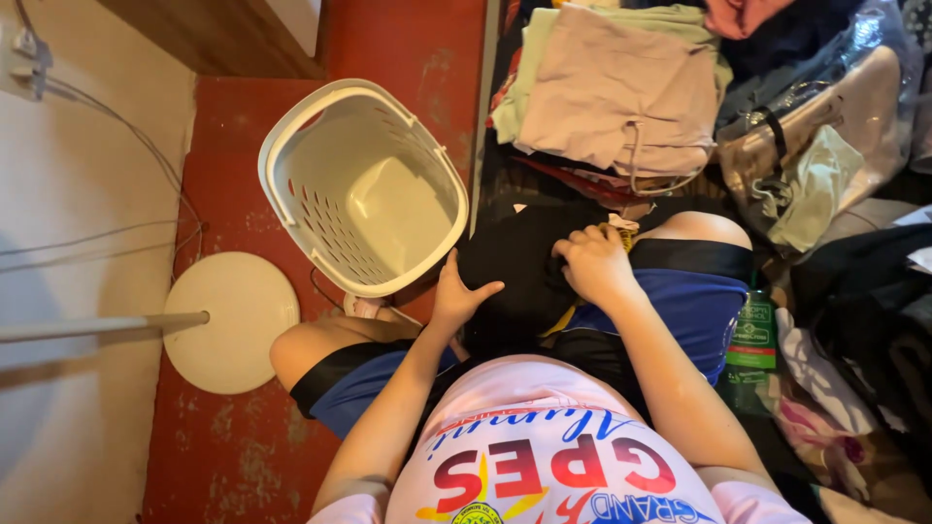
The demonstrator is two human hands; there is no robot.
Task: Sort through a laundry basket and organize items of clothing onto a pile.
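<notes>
A black garment (524,262) lies across my lap and knees. My left hand (456,296) rests flat on its left edge, thumb spread out. My right hand (594,262) is closed on a bunched part of the same garment near a yellowish trim. I sit with blue and black shorts (704,301) and a pink printed shirt (544,456) in view. An empty white plastic laundry basket (291,209) stands tilted just left of my left hand.
A pile of folded clothes, pale pink on top (621,92), lies ahead on the right. A beige bag (825,116) and dark clothes crowd the right side. A round white fan base (233,320) with a pole sits on the red floor (223,456) at left, cables along the wall.
</notes>
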